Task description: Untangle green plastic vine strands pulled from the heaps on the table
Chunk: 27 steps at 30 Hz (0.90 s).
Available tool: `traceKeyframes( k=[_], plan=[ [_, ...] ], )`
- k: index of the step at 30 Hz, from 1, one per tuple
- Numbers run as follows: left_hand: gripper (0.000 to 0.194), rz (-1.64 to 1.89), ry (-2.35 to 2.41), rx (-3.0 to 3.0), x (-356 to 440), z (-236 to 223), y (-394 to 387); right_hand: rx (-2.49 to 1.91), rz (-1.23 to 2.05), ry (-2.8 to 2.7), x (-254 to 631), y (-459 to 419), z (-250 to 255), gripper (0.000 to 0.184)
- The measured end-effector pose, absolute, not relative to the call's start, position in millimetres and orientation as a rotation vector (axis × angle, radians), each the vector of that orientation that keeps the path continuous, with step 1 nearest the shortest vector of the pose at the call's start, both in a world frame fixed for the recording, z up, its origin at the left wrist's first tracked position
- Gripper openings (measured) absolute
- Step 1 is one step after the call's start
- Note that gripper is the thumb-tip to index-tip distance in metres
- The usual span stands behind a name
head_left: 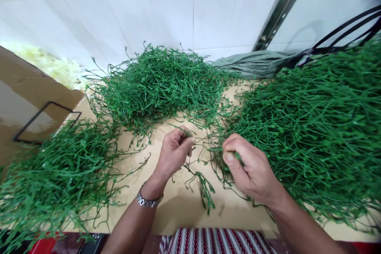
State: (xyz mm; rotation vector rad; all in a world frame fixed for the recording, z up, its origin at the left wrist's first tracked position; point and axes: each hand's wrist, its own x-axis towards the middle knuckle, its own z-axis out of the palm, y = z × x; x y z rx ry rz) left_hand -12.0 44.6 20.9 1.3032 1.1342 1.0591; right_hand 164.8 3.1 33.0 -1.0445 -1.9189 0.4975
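My left hand, with a metal watch on its wrist, pinches a thin green stem above the table. A short way to its right, my right hand is closed around green stems whose ends poke out past the thumb and fingers. They look like plastic plant stems with small branched tips. Below and between both hands lies a small loose cluster of the same stems. The right hand is beside the large right-hand heap of stems.
Another stem heap lies by the tiled wall, and a third heap is at the left. A cardboard box with a black wire frame stands left. A metal bracket and grey-green cloth are at the back.
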Motion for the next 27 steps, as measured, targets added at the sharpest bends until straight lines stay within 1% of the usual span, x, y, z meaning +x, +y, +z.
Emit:
traceKeyframes(
  k=[4,6,8,10,12,14,18,21,24,25,27],
  plan=[
    [0.013,0.946,1.130,1.393,-12.6,17.7,42.8,-1.005,0.546,-1.489,168.8,7.9,37.1,0.010],
    [0.014,0.874,1.100,1.460,-12.9,20.6,40.8,-1.037,0.513,-1.436,168.9,11.5,35.4,0.009],
    [0.013,0.820,1.051,1.500,-12.6,24.6,38.3,-1.134,0.528,-1.549,167.0,14.7,31.3,0.008],
    [0.012,0.814,0.999,1.461,-11.5,27.3,35.6,-1.214,0.632,-1.766,162.7,16.6,24.9,0.006],
    [0.013,0.847,0.958,1.365,-9.1,27.1,32.7,-1.220,0.724,-1.971,157.1,17.1,17.3,0.012],
    [0.016,0.920,0.959,1.259,-5.1,24.0,30.0,-1.188,0.668,-2.085,151.4,16.9,10.1,0.009],
    [0.016,1.093,1.016,1.051,3.1,14.7,30.5,-1.165,0.437,-2.132,138.3,11.0,0.1,0.021],
    [0.015,1.230,1.106,0.978,1.8,13.9,42.4,-1.126,0.424,-2.126,125.9,-2.6,-4.0,0.021],
    [0.015,1.498,1.179,0.975,-4.7,21.0,60.1,-0.969,0.426,-2.215,122.5,-14.3,-0.4,0.024],
    [0.014,1.493,1.154,1.037,-6.3,23.9,65.0,-0.942,0.429,-2.215,125.4,-14.7,3.7,0.025],
    [0.015,1.292,1.060,1.162,-7.1,28.6,71.6,-1.004,0.466,-2.202,136.9,-9.6,15.3,0.022]
  ],
)
